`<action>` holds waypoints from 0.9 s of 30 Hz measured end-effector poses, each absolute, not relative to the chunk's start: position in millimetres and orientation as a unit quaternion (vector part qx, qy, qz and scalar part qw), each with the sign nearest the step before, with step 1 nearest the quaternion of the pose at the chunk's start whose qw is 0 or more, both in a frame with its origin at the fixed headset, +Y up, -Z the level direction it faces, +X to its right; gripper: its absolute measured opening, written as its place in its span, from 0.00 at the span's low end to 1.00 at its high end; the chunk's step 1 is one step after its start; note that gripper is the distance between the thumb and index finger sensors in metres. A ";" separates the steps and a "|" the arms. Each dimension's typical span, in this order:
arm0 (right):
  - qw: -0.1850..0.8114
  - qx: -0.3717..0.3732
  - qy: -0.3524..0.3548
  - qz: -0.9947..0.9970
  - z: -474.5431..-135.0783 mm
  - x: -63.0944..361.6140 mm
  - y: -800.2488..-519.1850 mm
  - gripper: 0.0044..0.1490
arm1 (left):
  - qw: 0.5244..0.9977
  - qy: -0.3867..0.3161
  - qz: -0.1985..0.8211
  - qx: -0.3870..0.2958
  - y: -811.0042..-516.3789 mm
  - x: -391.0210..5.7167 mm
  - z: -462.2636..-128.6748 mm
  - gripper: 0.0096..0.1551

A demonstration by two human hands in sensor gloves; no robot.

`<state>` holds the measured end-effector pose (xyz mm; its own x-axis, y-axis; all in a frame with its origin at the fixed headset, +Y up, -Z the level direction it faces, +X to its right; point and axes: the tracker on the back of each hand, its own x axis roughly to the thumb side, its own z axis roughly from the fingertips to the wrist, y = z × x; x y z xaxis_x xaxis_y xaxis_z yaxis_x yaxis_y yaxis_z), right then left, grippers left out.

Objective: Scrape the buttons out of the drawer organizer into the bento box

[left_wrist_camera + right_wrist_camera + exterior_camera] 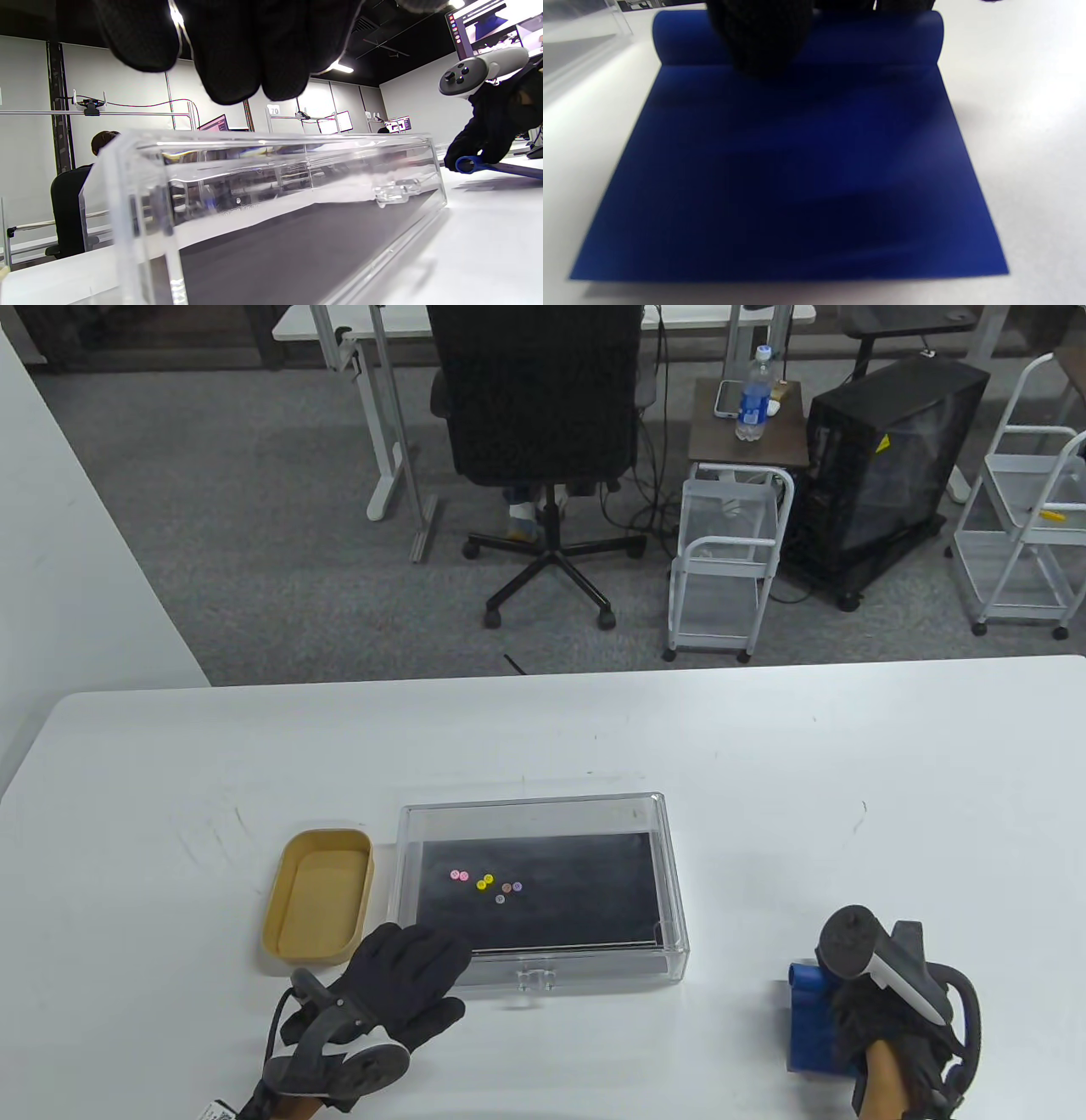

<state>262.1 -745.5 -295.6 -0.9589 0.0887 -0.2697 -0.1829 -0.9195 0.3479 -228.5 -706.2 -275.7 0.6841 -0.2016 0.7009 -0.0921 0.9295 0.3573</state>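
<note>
Six small buttons (486, 885) lie clustered on the black liner of the clear drawer organizer (670, 882), left of centre: pink, two yellow, a reddish one, a purple one and a grey one, as far as colour can be read from the table view. The organizer sits flat on the white table (594, 729), its little clear pull tab facing you.

The tan bento box (282, 908) stands just beside the organizer's left wall, open side up, long axis running away from you.

Your left hand (399, 984) lies palm down at the organizer's near-left corner, fingers held together and extended, the tips over the front rim. In the left wrist view those fingers (237, 51) hang just above the clear wall; whether they actually touch it you cannot tell from these frames.

Your right hand (882, 1027) is well apart from the organizer, at the table's near right. It rests on a blue scraper (797, 169), a flat blade with a rolled handle edge. In the right wrist view your fingertips (763, 38) curl over that rolled edge, the blade lying flat on the table. The left wrist view shows the same grip from the side.
</note>
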 end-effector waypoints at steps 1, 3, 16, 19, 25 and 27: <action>0.073 -0.122 0.184 0.973 -294.7 262.0 -743.7 0.39 | 0.899 -0.396 -0.029 0.184 -706.3 -228.5 -275.8 0.37; 0.082 -0.119 0.172 0.974 -293.4 261.9 -740.3 0.39 | 0.899 -0.397 -0.030 0.183 -706.5 -228.2 -275.9 0.37; 0.180 -0.104 0.075 0.975 -283.8 265.1 -721.4 0.39 | 0.897 -0.397 -0.030 0.189 -705.2 -228.0 -274.8 0.37; 0.191 -0.111 0.046 0.974 -282.5 265.8 -718.7 0.39 | 0.897 -0.400 -0.031 0.186 -705.8 -227.1 -274.6 0.37; 0.218 -0.126 -0.040 0.967 -277.9 266.8 -710.9 0.39 | 0.895 -0.401 -0.031 0.190 -705.5 -226.5 -273.7 0.37; 0.224 -0.125 -0.057 0.965 -277.3 266.7 -708.6 0.38 | 0.896 -0.401 -0.031 0.190 -705.6 -226.6 -273.8 0.37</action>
<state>266.7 -708.6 -277.3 -0.8685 0.4461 -0.2163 -0.4173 -0.8933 -0.1668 -226.6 -705.6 -273.8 0.6762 -0.2081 0.7067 -0.0961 0.9261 0.3648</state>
